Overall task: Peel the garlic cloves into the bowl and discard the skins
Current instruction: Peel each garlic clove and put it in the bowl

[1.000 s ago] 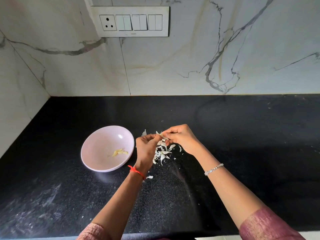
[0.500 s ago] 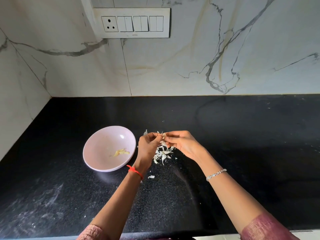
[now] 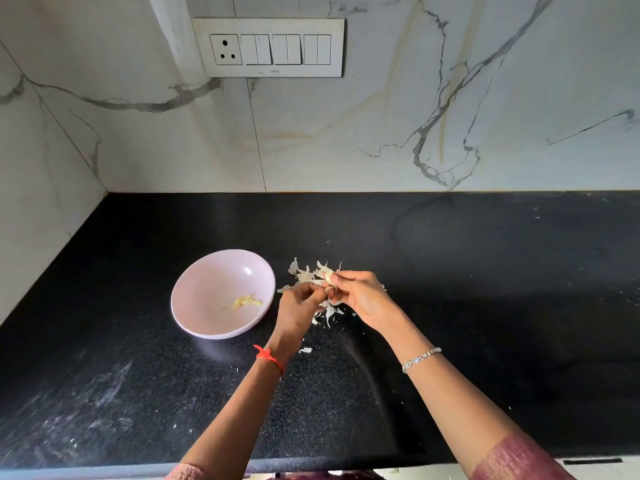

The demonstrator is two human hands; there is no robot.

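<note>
A pale pink bowl [image 3: 207, 289] sits on the black counter with a few peeled yellow cloves [image 3: 246, 302] in its bottom. Just right of it lies a heap of white garlic skins [image 3: 308, 273]. Above that heap my right hand [image 3: 362, 296] pinches a garlic clove [image 3: 328, 276] at its fingertips. My left hand [image 3: 299, 308] is close against it, fingers curled and pinching at the clove's skin. What exactly sits between the left fingertips is hidden.
The black stone counter [image 3: 485, 289] stretches to the right and toward me, dusted with small skin flecks [image 3: 305, 350]. Marble walls close the back and left side. A switch panel [image 3: 268, 47] is on the back wall.
Both hands stay together over the skin heap, working the clove. The right hand has turned slightly, and the clove now shows at its fingertips.
</note>
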